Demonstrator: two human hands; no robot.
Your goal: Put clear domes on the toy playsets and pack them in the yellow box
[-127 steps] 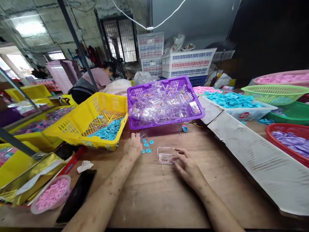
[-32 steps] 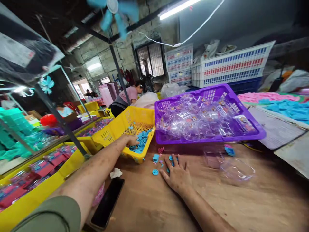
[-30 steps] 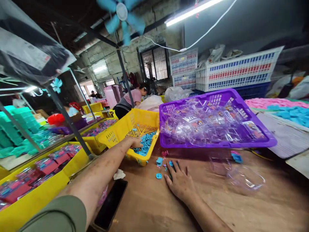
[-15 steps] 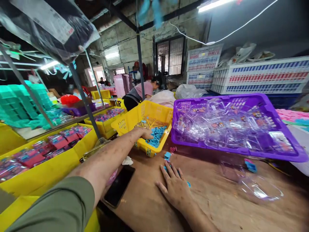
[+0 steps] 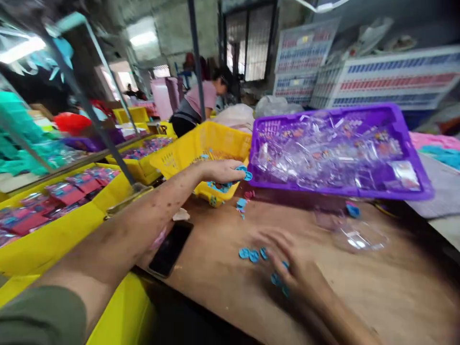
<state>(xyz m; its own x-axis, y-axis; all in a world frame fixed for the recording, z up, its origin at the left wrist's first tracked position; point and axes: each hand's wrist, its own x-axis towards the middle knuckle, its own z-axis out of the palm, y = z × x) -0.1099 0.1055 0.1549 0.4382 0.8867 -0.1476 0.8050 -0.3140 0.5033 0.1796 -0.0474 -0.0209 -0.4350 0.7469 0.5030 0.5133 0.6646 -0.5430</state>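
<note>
My left hand (image 5: 225, 171) is over the front of the yellow basket (image 5: 168, 160), its fingers closed on small blue plastic pieces (image 5: 246, 173) that stick out past the fingertips. More blue pieces lie in the basket beneath it. Over the wooden table, my right hand (image 5: 293, 258) is smeared by motion, with thumb and fingers apart. Several round blue pieces (image 5: 253, 255) lie on the tabletop by its fingers, and others show below its thumb. A light blue piece (image 5: 241, 204) and a small red piece (image 5: 249, 194) rest near the basket's front corner.
A purple crate (image 5: 338, 192) of clear plastic packages stands tilted at the back. Clear shells (image 5: 359, 239) and a black phone (image 5: 171, 249) lie on the table (image 5: 230, 297). Yellow bins (image 5: 72, 225) with packed goods stand left. A person (image 5: 196, 103) bends over behind the basket.
My left hand has risen from inside the basket with blue pieces in it. My right hand has lifted from the table and shifted right, uncovering round blue pieces. The view has tilted down.
</note>
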